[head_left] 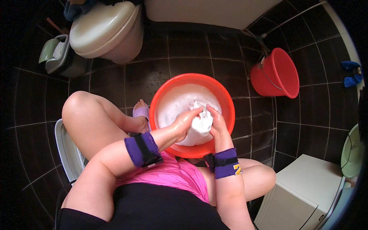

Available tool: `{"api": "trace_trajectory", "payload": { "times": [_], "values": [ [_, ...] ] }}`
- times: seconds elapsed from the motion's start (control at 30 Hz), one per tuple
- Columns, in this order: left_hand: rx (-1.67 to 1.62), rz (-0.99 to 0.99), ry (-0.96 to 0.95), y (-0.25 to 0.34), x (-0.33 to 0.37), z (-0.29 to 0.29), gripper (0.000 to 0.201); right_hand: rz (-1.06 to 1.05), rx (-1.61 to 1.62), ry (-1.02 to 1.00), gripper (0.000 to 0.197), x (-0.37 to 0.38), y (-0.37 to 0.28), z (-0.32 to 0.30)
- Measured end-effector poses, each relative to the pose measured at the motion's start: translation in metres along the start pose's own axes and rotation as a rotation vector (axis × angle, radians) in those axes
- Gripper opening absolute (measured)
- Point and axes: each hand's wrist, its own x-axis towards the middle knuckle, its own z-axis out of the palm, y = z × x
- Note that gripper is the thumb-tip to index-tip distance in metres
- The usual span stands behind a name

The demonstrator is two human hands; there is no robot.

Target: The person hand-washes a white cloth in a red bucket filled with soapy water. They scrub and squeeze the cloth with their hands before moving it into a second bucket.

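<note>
Nearest, at the lower edge, are a black top [165, 209] and pink shorts [165, 174]. A purple band with a black strap circles each forearm: the left band [131, 152] lies just left of the frame's centre line, the right band [226, 170] just right of it. Beyond them, near the middle of the frame, the left hand [187, 122] and right hand [218, 122] face each other, the fingers of both clamped on a bunched white cloth [202, 123]. The cloth is over the near part of a round red-orange basin [230, 115], whitish suds [172, 100] spreading inside it. A foot in a lilac slipper [142, 111] is just left of the basin. A white cabinet [304, 178] fills the lower right, with a pale green basin [349, 155] at the right edge. Farther off, a red bucket [266, 76] leans at the upper right, its open mouth turned rightward. Dark tiles [188, 68] cover the floor up to a closed toilet [101, 28] at upper left, beside a lidded bin [68, 63].
</note>
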Motion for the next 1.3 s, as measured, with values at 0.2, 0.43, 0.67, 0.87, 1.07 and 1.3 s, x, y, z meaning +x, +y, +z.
{"api": "trace_trajectory", "payload": {
  "times": [0.2, 0.43, 0.67, 0.87, 1.07, 1.3],
  "values": [
    [-0.172, -0.357, 0.015, -0.009, 0.031, -0.044, 0.078, -0.237, -0.337, 0.048, 0.062, -0.030, -0.008, 0.062],
    [-0.660, -0.146, -0.376, 0.005, 0.084, -0.069, 0.057, -0.307, -0.851, -0.184, 0.070, -0.057, 0.015, 0.039],
    [-0.504, -0.003, 0.013, -0.023, 0.092, -0.051, 0.037, -0.754, -1.133, 0.307, 0.043, -0.028, 0.009, 0.033],
    [-0.440, 0.007, 0.027, -0.032, 0.086, -0.047, 0.028, -1.110, -1.400, 0.327, 0.018, -0.048, 0.044, 0.104],
    [-0.268, 0.072, 0.108, -0.037, 0.071, -0.039, 0.020, -1.110, -1.404, 0.529, 0.019, -0.020, 0.042, 0.086],
    [-0.217, -0.038, 0.106, -0.038, 0.070, -0.028, 0.025, -1.043, -1.351, 0.558, 0.016, -0.005, 0.026, 0.056]
  ]
}}
